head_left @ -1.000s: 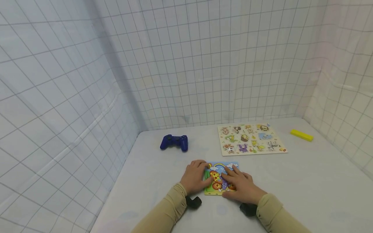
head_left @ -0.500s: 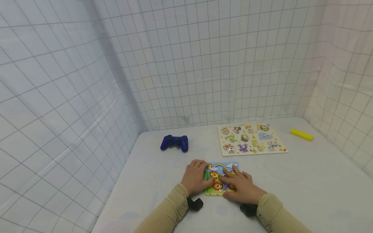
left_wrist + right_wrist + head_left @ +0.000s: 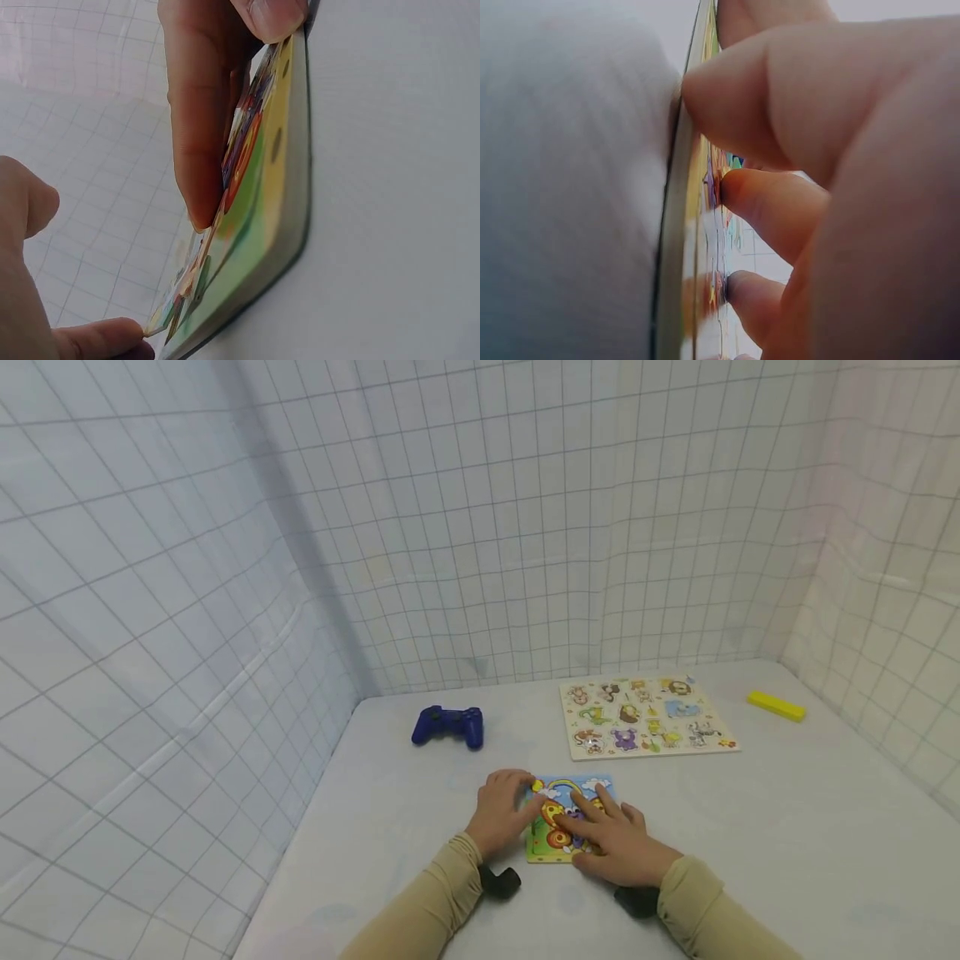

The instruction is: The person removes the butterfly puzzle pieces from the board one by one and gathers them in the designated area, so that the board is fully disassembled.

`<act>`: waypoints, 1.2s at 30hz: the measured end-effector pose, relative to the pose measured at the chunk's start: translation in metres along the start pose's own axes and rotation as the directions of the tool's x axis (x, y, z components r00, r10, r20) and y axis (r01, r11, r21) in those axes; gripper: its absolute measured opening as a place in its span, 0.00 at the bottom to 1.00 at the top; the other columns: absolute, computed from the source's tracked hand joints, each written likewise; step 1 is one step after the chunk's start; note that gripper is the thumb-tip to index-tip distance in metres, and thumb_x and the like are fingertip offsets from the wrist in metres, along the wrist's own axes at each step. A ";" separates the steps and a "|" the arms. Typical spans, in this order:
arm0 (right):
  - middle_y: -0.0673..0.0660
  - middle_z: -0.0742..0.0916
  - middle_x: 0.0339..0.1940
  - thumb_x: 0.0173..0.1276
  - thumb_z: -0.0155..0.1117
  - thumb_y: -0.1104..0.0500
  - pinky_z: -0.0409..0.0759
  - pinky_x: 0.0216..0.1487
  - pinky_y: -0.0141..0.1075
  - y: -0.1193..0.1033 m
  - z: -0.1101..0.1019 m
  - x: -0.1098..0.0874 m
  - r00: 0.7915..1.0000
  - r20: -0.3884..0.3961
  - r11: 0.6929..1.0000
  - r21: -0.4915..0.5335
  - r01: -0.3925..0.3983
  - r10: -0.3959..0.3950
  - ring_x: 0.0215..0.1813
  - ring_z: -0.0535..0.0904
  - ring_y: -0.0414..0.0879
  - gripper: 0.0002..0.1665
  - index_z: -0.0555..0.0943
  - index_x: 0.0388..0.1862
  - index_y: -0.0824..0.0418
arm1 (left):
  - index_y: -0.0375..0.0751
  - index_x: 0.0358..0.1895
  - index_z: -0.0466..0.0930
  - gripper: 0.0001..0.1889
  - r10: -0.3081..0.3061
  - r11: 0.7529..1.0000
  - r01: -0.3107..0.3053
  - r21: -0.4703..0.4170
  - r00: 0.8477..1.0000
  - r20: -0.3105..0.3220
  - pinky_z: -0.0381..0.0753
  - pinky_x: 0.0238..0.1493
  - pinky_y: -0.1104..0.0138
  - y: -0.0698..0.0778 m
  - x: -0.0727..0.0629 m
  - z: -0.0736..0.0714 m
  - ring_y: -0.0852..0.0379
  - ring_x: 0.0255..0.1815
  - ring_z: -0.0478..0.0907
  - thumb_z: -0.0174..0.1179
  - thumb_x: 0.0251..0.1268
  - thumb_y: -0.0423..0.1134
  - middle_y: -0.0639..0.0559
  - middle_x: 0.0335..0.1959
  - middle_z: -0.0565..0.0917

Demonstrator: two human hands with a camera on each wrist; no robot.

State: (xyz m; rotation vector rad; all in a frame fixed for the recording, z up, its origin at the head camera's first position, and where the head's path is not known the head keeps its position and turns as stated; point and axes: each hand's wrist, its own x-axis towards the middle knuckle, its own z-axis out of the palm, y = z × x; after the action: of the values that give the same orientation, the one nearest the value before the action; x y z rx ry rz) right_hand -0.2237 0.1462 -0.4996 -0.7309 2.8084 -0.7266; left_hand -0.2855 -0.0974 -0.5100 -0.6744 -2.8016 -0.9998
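The upper-left corner of the butterfly puzzle (image 3: 557, 839), laid on the table (image 3: 405, 827), is touched by the left hand (image 3: 502, 814), fingers loosely bent, thumb raised; its right side is covered by the spread right hand (image 3: 621, 845). Pieces could be dislodged by uneven pressure.

the picture board (image 3: 551, 848) between left hand (image 3: 504, 815) and right hand (image 3: 619, 843) is blue at its far edge, green beside the left hand, with an orange, yellow and purple butterfly (image 3: 555, 837). beyond the right hand, a cream animal board (image 3: 647, 716) bears 1 purple bear (image 3: 624, 740); farther right, a bar (image 3: 776, 706) is yellow. past the left hand, the controller (image 3: 448, 725) is dark blue. the sleeves (image 3: 423, 897) are tan, the worktop (image 3: 390, 814) white, the sheet (image 3: 480, 568) grey-gridded white.
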 end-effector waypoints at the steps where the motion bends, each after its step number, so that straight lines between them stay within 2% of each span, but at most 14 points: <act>1: 0.54 0.58 0.86 0.74 0.58 0.38 0.43 0.72 0.75 0.000 0.000 0.000 1.000 0.001 1.000 0.001 -0.001 0.001 0.85 0.38 0.66 0.36 0.68 0.79 0.39 | 0.45 0.63 0.78 0.26 0.002 1.000 -0.002 -0.014 1.000 -0.005 0.63 0.71 0.42 -0.001 0.000 0.000 0.44 0.74 0.66 0.52 0.74 0.60 0.47 0.65 0.79; 6: 0.53 0.58 0.86 0.74 0.58 0.36 0.43 0.72 0.75 0.002 0.002 -0.001 1.000 0.000 1.000 -0.001 -0.001 0.001 0.85 0.38 0.67 0.36 0.68 0.79 0.38 | 0.46 0.64 0.77 0.24 0.024 0.999 -0.025 -0.041 0.999 -0.025 0.63 0.71 0.44 -0.002 -0.002 0.002 0.47 0.72 0.70 0.60 0.72 0.53 0.50 0.63 0.81; 11: 0.54 0.58 0.86 0.74 0.57 0.37 0.43 0.71 0.76 0.003 0.002 -0.001 1.000 -0.002 1.000 0.005 0.011 -0.011 0.85 0.38 0.67 0.35 0.68 0.79 0.38 | 0.44 0.67 0.75 0.26 0.066 0.997 -0.068 -0.034 0.996 -0.053 0.64 0.70 0.44 -0.005 -0.001 0.003 0.47 0.71 0.71 0.64 0.69 0.48 0.51 0.62 0.82; 18: 0.54 0.58 0.86 0.74 0.57 0.36 0.44 0.71 0.76 0.003 0.001 0.000 1.000 -0.004 1.000 -0.004 0.010 -0.010 0.85 0.39 0.67 0.35 0.69 0.79 0.38 | 0.51 0.68 0.77 0.24 0.104 0.994 -0.103 0.038 0.994 -0.017 0.66 0.68 0.46 -0.009 0.002 0.004 0.49 0.71 0.69 0.64 0.72 0.50 0.52 0.64 0.80; 23: 0.55 0.59 0.86 0.74 0.58 0.37 0.44 0.71 0.76 0.001 0.001 -0.002 1.000 -0.010 1.000 0.004 0.013 -0.013 0.85 0.39 0.68 0.35 0.69 0.78 0.40 | 0.49 0.68 0.77 0.24 0.120 0.992 -0.119 0.050 0.992 -0.025 0.67 0.68 0.46 -0.007 0.001 0.002 0.48 0.70 0.70 0.65 0.72 0.47 0.51 0.64 0.80; 32: 0.55 0.59 0.85 0.74 0.57 0.37 0.45 0.71 0.76 0.002 0.002 0.000 1.000 -0.015 1.000 -0.002 0.019 -0.019 0.85 0.39 0.68 0.35 0.69 0.78 0.40 | 0.48 0.70 0.76 0.24 0.114 0.992 -0.112 0.059 0.993 -0.032 0.68 0.68 0.47 -0.006 0.001 0.001 0.48 0.69 0.70 0.63 0.74 0.46 0.50 0.63 0.80; 36: 0.55 0.59 0.86 0.74 0.57 0.37 0.44 0.71 0.75 0.002 0.002 0.000 1.000 -0.011 1.000 -0.002 0.019 -0.019 0.85 0.39 0.68 0.36 0.69 0.79 0.39 | 0.46 0.71 0.74 0.25 0.114 0.991 -0.113 0.065 0.993 -0.017 0.68 0.68 0.46 -0.006 0.002 0.000 0.47 0.69 0.70 0.61 0.75 0.46 0.49 0.63 0.79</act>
State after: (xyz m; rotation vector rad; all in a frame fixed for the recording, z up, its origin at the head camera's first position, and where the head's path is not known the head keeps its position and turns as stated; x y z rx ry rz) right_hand -0.2241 0.1469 -0.5020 -0.7566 2.8167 -0.7329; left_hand -0.2899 -0.1011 -0.5133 -0.8002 -2.7300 -0.8876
